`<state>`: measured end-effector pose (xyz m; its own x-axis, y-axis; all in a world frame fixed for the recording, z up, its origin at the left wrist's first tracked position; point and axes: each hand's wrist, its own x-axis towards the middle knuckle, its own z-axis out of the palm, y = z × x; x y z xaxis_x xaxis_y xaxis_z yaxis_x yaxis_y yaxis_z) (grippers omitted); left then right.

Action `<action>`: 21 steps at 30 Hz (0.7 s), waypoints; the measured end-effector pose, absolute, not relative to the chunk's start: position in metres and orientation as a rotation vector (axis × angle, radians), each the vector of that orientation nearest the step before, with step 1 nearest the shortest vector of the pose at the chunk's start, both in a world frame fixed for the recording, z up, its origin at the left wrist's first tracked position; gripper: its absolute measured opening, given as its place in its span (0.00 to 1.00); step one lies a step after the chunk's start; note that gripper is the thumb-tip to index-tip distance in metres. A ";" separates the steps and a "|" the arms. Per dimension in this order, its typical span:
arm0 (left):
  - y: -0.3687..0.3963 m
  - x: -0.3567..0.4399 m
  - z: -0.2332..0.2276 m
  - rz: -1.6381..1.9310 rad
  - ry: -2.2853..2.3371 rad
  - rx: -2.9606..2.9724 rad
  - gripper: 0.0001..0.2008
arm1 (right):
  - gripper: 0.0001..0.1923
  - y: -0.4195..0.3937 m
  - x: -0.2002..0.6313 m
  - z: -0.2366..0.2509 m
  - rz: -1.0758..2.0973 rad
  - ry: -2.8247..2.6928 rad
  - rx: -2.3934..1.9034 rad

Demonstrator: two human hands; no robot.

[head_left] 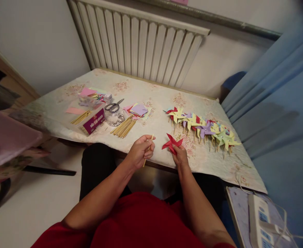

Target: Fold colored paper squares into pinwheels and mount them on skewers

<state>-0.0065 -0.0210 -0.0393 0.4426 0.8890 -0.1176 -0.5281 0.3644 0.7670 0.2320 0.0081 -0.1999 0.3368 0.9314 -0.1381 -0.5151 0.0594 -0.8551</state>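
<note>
We saw the left hand clenched around a thin wooden stick, holding it upright-tilted just above the near edge of the surface. The right hand pinched a red paper pinwheel from below, its grip closed on the folded centre. The two hands sat near each other. A row of finished pinwheels lay to the right, loose sticks and scissors further left.
</note>
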 end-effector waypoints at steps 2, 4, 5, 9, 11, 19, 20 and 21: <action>-0.021 -0.007 -0.039 0.980 0.579 0.705 0.10 | 0.09 0.009 0.232 -0.202 1.163 -0.558 -0.987; -0.020 -0.008 -0.039 0.973 0.569 0.684 0.10 | 0.10 0.009 0.233 -0.203 1.160 -0.568 -0.988; -0.020 -0.009 -0.039 0.972 0.564 0.675 0.11 | 0.10 0.009 0.233 -0.203 1.163 -0.563 -0.989; -0.020 -0.009 -0.040 0.987 0.552 0.659 0.11 | 0.10 0.008 0.232 -0.199 1.176 -0.539 -0.990; -0.020 -0.009 -0.040 0.989 0.558 0.657 0.11 | 0.10 0.007 0.231 -0.197 1.180 -0.531 -0.990; -0.020 -0.009 -0.041 0.954 0.563 0.666 0.10 | 0.10 0.007 0.232 -0.199 1.163 -0.552 -1.009; -0.020 -0.008 -0.042 0.950 0.563 0.669 0.10 | 0.10 0.007 0.233 -0.199 1.162 -0.563 -1.007; -0.020 -0.008 -0.042 0.947 0.563 0.671 0.10 | 0.10 0.007 0.233 -0.200 1.164 -0.568 -1.003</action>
